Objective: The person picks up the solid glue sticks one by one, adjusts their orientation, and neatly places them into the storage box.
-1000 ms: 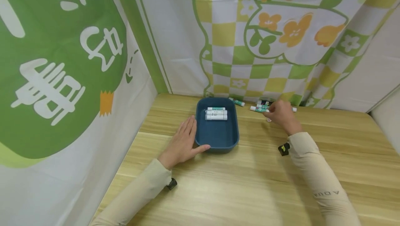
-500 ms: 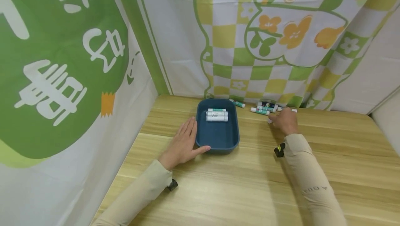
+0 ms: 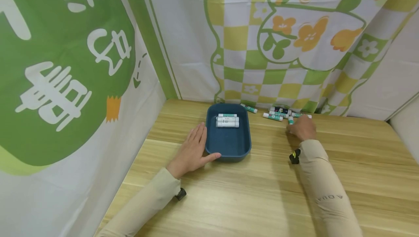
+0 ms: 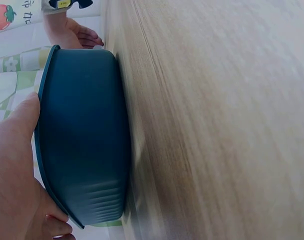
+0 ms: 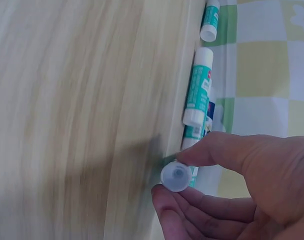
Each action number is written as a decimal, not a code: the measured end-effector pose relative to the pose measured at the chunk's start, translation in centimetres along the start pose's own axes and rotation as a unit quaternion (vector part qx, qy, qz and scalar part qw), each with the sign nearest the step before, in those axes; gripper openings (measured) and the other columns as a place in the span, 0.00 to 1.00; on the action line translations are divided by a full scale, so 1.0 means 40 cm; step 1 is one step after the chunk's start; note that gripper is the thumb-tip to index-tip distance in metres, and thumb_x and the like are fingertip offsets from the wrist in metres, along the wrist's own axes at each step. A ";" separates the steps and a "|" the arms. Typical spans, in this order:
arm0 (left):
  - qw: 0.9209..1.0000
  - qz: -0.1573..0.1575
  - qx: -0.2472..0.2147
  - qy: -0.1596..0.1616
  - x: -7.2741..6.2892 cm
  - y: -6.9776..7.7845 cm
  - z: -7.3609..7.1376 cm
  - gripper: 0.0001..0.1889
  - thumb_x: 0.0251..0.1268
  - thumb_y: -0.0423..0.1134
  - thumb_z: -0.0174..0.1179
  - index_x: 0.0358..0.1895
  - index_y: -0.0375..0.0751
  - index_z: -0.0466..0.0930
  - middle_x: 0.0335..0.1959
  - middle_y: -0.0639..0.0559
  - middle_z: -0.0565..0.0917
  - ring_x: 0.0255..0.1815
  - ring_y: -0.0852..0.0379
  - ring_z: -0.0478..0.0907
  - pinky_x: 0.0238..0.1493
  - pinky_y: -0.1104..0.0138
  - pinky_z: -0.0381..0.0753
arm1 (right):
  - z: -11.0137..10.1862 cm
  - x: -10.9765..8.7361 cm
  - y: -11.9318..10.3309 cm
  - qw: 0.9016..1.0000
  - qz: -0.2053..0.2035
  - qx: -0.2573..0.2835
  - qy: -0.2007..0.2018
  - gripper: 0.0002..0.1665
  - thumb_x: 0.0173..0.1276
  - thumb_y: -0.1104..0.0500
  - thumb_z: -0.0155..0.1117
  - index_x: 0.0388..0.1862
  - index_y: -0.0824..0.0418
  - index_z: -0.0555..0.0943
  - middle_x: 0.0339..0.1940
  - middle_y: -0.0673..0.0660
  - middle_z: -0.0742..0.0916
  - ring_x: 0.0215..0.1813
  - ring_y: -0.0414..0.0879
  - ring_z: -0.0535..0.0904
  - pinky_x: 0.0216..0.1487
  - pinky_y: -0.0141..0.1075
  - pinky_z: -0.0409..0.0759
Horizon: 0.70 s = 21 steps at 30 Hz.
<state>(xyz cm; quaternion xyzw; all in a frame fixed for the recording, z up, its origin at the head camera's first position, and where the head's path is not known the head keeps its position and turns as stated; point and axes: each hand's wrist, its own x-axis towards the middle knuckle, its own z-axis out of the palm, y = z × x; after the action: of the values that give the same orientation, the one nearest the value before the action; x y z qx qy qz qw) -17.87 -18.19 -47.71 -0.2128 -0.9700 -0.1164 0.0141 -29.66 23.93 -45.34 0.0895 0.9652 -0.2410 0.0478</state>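
Note:
My left hand (image 3: 189, 154) lies along the left wall of a dark blue plastic bin (image 3: 229, 149), fingers straight and thumb at its front corner. In the left wrist view that hand (image 4: 14, 160) touches the bin's rim. Inside the bin lie several glue sticks (image 3: 227, 122), side by side near the back. My right hand (image 3: 302, 127) is at the back right of the table, pinching a glue stick (image 5: 175, 176) between thumb and fingers, its round white end facing the right wrist camera. Just behind it lie more teal-and-white glue sticks (image 3: 272, 117), one with a dark label (image 3: 279, 110).
Another glue stick (image 3: 248, 108) lies behind the bin's right back corner, against the hanging cloth (image 3: 235, 66). One more (image 3: 299, 115) lies partly behind the right hand. Printed cloth also covers the left side (image 3: 65, 84) of the wooden table (image 3: 235, 197).
My right hand has shifted slightly right, off the group of glue sticks, with one turned in its fingers so its teal label shows. The left hand and bin have stayed put.

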 end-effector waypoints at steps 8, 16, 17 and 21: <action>1.000 -0.006 -0.006 -0.008 0.001 0.001 -0.002 0.59 0.74 0.75 0.48 0.85 0.27 0.40 0.88 0.34 0.39 0.91 0.40 0.39 0.89 0.47 0.45 | -0.024 -0.004 0.032 1.000 -0.026 0.015 0.010 0.23 0.70 0.51 0.69 0.22 0.65 0.76 0.20 0.55 0.76 0.25 0.49 0.70 0.25 0.39 0.73; 1.000 -0.003 -0.003 -0.003 0.002 0.003 -0.005 0.60 0.74 0.76 0.48 0.85 0.28 0.39 0.88 0.32 0.43 0.90 0.38 0.42 0.89 0.46 0.46 | -0.056 -0.014 0.033 0.993 -0.086 0.027 0.079 0.28 0.67 0.55 0.72 0.09 0.62 0.77 0.08 0.53 0.79 0.18 0.51 0.74 0.25 0.44 0.76; 1.000 -0.004 -0.003 -0.003 0.002 0.003 -0.005 0.60 0.74 0.76 0.48 0.85 0.28 0.38 0.88 0.32 0.43 0.90 0.38 0.42 0.89 0.46 0.46 | -0.059 -0.016 0.032 0.990 -0.102 0.028 0.091 0.25 0.66 0.57 0.72 0.11 0.66 0.81 0.11 0.57 0.83 0.20 0.56 0.78 0.29 0.48 0.79; 1.000 -0.005 -0.003 -0.005 0.002 0.002 -0.003 0.60 0.73 0.76 0.48 0.85 0.28 0.38 0.88 0.33 0.42 0.90 0.38 0.41 0.89 0.46 0.46 | -0.072 -0.021 0.021 0.985 -0.142 0.034 0.096 0.17 0.70 0.57 0.72 0.37 0.74 0.91 0.37 0.71 0.92 0.42 0.69 0.87 0.49 0.61 0.83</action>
<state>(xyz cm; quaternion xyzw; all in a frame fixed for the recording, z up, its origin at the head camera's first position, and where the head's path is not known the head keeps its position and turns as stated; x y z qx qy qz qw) -17.90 -18.11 -47.56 -0.2083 -0.9709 -0.1182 0.0080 -28.80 25.91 -43.08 -0.0237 0.9595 -0.2682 -0.0828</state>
